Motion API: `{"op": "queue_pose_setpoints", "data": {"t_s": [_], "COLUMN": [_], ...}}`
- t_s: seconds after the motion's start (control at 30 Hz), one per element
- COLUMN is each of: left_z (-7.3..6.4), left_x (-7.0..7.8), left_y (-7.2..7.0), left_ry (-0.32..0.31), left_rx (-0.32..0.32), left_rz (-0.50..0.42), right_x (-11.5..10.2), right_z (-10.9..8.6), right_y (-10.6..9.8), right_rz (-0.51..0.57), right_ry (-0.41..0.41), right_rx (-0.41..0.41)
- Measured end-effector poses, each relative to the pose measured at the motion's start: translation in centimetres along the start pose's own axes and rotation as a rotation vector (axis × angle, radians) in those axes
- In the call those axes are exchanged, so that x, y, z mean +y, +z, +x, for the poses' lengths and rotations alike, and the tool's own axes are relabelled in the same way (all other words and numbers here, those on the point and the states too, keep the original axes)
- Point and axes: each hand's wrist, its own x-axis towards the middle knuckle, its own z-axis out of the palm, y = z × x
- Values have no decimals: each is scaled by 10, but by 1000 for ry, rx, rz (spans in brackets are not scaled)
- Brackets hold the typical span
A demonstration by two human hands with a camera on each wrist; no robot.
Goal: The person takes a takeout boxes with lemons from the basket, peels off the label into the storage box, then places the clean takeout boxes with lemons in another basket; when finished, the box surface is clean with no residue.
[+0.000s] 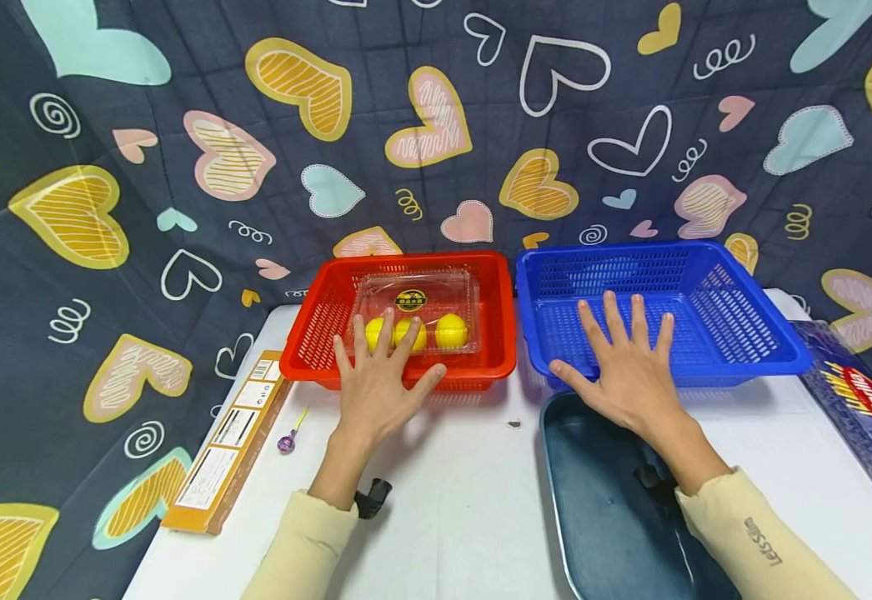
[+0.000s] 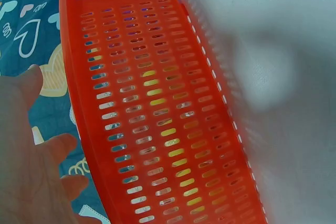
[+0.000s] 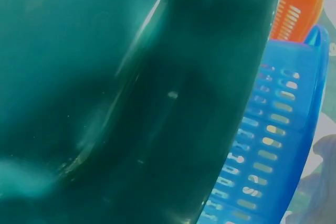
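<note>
My left hand (image 1: 378, 387), fingers spread and straight, hovers over the front rim of the red basket (image 1: 308, 354). In that basket lies a clear plastic clamshell box (image 1: 443, 292) with a dark label and several yellow round fruits (image 1: 451, 331) inside. The left wrist view shows the red basket's slotted side (image 2: 152, 108) close by, yellow showing through the slots. Spread likewise, my right hand (image 1: 627, 379) is over the front of the blue basket (image 1: 766, 354) and the far end of a dark teal tray (image 1: 601, 500). Neither hand holds anything.
A long orange-brown carton (image 1: 229, 442) with white labels lies along the left table edge, beside a purple-wrapped lollipop (image 1: 287, 442). At the right edge is a blue Barilla pasta package (image 1: 864, 400). A heart-patterned cloth (image 1: 436, 200) hangs behind the baskets. A small dark scrap (image 1: 514, 424) lies mid-table.
</note>
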Motion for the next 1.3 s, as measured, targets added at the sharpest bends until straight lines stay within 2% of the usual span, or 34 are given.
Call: {"op": "queue_pose_setpoints", "data": {"t_s": [0.33, 0.7, 0.9, 1.13, 1.3], "left_z": [1, 0, -1, -5, -8], "left_x": [-8, -16, -20, -30, -38], "left_y": [-5, -11, -13, -16, -18], "left_ry": [-17, -32, -50, -60, -91], "left_rx": [-5, 26, 25, 64, 56], "left_rz": [5, -33, -51, -80, -88], "right_x": [-5, -18, -29, -47, -58], "right_z": [5, 16, 24, 33, 40], "right_y": [-2, -5, -6, -4, -1], "right_rz": [32, 44, 70, 138, 176], "right_ry": [-6, -35, -43, -65, -74], "right_rx": [12, 7, -8, -29, -57]}}
